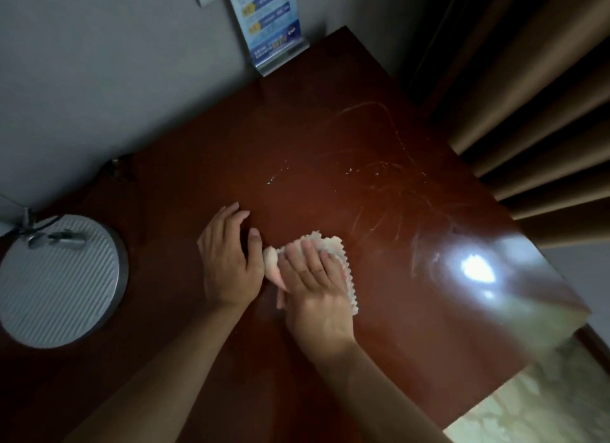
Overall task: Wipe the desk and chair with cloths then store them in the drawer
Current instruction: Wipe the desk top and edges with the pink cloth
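Right hand [313, 277] flat on the cloth [343, 264], fingers straight, pressing it to the desk [231, 152]. Left hand [227, 261] rests open just beside, thumb touching the cloth. Crumbs [366, 172] and smears lie further out, right-forward, so the right hand is nearer.

Both forearms are bare, with no sleeves, rings or watch visible.

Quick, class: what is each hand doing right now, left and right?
Left hand: open, resting on the desk, holding nothing.
Right hand: open, fingers flat, pressing the cloth onto the desk.
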Tool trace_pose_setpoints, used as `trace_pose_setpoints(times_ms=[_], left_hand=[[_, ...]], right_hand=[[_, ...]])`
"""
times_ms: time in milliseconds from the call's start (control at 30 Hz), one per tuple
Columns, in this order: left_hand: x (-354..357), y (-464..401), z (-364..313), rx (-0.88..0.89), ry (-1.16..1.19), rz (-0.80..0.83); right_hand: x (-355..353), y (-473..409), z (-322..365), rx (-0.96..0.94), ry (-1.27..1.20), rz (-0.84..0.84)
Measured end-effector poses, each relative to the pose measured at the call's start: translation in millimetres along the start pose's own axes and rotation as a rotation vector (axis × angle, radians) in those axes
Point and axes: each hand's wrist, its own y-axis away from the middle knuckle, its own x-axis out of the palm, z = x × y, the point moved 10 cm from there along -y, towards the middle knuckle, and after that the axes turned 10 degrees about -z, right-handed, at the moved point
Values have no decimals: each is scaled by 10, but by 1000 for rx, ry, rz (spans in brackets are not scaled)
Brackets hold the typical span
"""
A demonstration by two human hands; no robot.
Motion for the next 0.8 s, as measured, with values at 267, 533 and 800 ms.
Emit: trace_pose_setpoints(times_ms=[267,533,800], left_hand=[[100,27,-350,86,-5,6],[239,79,-732,171,31,2],[605,265,-1313,238,60,130]], right_hand=[[-214,-444,-889,272,193,-12],[-19,-266,-697,-7,202,173],[-957,-451,-2282,454,337,-56]])
